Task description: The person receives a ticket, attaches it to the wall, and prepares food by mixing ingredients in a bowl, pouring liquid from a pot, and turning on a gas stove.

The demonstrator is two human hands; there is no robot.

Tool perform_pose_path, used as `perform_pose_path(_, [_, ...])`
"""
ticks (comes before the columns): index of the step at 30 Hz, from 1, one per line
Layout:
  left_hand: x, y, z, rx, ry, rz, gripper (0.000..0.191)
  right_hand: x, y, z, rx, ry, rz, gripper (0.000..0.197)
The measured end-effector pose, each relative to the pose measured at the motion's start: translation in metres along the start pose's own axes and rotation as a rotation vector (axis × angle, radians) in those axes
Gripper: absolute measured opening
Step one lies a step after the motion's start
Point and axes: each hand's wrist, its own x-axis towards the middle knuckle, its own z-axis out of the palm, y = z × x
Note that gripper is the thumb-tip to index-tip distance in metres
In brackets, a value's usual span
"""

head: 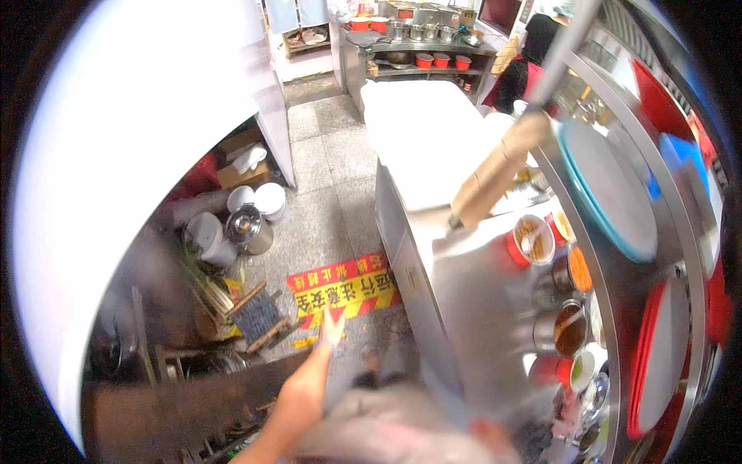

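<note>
My left hand (pixel 332 329) reaches forward over the floor at the lower middle, blurred, with its fingers apart and nothing visible in them. Below it in the picture lies a red and yellow floor warning sticker (pixel 348 290) bearing writing. At the bottom edge, a blurred skin-toned patch, perhaps part of my right hand (pixel 491 436), shows beside my light-coloured clothing. Whether it holds anything is hidden. To the right runs a steel counter (pixel 475 301), holding a red tub of brown food (pixel 532 240) with a spoon and a steel pot of brown sauce (pixel 571 329).
Overhead at right, a steel rack carries a teal-rimmed tray (pixel 608 191) and red trays (pixel 649 359); cardboard (pixel 501 168) wraps its post. On the left floor stand a lidded steel pot (pixel 249 229) and white buckets (pixel 269 200). A co-worker (pixel 524 64) is at the back right.
</note>
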Motion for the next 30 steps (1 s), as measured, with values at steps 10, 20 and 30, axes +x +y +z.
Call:
perform_pose_path(10, [0.408, 0.447, -0.074, -0.698, 0.364, 1.054, 0.014, 0.298, -0.459, -0.031, 0.684, -0.016, -0.522, 0.025])
perform_pose_path(20, [0.795, 0.389, -0.178, -0.034, 0.598, 0.709, 0.038, 0.766, -0.941, 0.076, 0.441, -0.396, -0.907, 0.015])
perform_pose_path(30, [1.291, 0.673, -0.274, -0.728, 0.661, 0.884, 0.036, 1.016, -1.153, 0.04, 0.555, -0.26, -0.408, 0.029])
